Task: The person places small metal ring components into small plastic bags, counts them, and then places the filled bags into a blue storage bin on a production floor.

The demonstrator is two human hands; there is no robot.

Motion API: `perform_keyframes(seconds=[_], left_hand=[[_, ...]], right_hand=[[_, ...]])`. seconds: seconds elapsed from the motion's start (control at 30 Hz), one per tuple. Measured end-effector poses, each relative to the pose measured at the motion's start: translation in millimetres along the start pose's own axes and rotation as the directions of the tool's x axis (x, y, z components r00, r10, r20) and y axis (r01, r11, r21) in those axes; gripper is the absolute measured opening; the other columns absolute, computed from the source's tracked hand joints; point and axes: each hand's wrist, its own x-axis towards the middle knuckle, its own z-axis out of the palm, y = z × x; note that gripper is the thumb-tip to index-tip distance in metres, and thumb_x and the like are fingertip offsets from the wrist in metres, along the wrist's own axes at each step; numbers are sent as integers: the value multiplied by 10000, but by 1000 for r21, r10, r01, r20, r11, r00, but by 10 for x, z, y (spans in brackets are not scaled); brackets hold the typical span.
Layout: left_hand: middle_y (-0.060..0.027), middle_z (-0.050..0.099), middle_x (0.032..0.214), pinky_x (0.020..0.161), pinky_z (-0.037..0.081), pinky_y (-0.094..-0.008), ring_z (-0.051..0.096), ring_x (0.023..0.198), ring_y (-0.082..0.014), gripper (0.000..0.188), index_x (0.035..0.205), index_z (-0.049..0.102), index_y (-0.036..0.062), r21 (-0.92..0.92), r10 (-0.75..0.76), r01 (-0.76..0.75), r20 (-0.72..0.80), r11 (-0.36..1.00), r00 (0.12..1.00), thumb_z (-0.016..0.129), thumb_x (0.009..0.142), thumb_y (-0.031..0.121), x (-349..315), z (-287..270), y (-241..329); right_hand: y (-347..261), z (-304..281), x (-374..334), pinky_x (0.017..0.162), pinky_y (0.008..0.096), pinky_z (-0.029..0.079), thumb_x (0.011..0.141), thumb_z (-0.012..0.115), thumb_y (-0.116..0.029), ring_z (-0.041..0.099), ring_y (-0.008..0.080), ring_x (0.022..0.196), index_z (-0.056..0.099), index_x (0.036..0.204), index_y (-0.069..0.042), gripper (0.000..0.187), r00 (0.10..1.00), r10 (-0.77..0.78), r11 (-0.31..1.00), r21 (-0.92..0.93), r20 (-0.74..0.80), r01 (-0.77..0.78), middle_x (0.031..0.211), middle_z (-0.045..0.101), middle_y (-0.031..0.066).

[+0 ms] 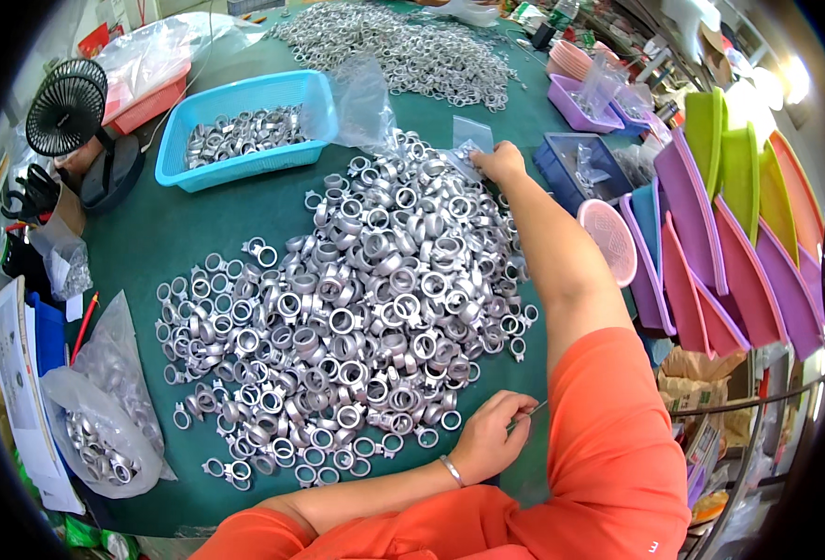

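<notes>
A large heap of silver metal rings [375,280], each with a small side lug, covers the middle of the green table. My left hand [492,437], with a bangle at its wrist, rests by the heap's near right edge. Its fingers are closed on a thin metal tool [540,407], mostly hidden, so its kind cannot be made out. Stretched past the heap's right side, my right hand [502,163] has its fingers closed at the edge of a small clear plastic bag [472,133]. Pale small pieces seem to lie in or under that bag.
A blue basket [235,168] of rings stands far left, beside a black fan [67,107]. Another pile of small metal parts [403,51] lies at the back. Stacked colourful bins [720,224] and a dark blue tray [562,177] stand right. A plastic bag of rings [104,448] sits left.
</notes>
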Motion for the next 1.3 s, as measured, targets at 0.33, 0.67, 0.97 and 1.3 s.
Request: perform_keyframes(seconds=[0.33,0.67,0.97,1.3], left_hand=[[-112,573,954,717,492,-269,596,839,-200,183,987,581,-6,-6,-62,62,34,998,998,535,810,5,40,3,-75],[-104,570,912,689,484,-329,594,781,-255,151,936,576,15,27,-2,3,-51,1000,999,538,790,2,57,-27,-98],[-115,577,935,689,491,-277,601,800,-212,144,951,586,-5,31,-6,5,15,1000,1000,544,815,19,13,6,-85],[-116,492,1053,669,485,-217,559,828,-114,613,1263,320,-22,-567,-124,46,-101,822,987,694,793,98,136,71,-187]], right_hand=[[474,-74,642,501,305,458,733,725,-111,550,163,567,609,850,-15,190,955,-44,285,920,293,-269,722,595,63],[-371,158,363,661,317,507,707,766,-264,649,210,769,668,854,7,323,981,129,976,-195,145,-99,834,673,114],[150,144,401,511,301,465,694,733,-108,573,159,609,622,845,-32,202,996,94,881,466,-9,-79,760,621,59],[701,-1568,-1919,530,259,476,718,686,-49,588,111,671,556,1013,-56,323,937,-125,776,620,326,-112,831,612,24]])
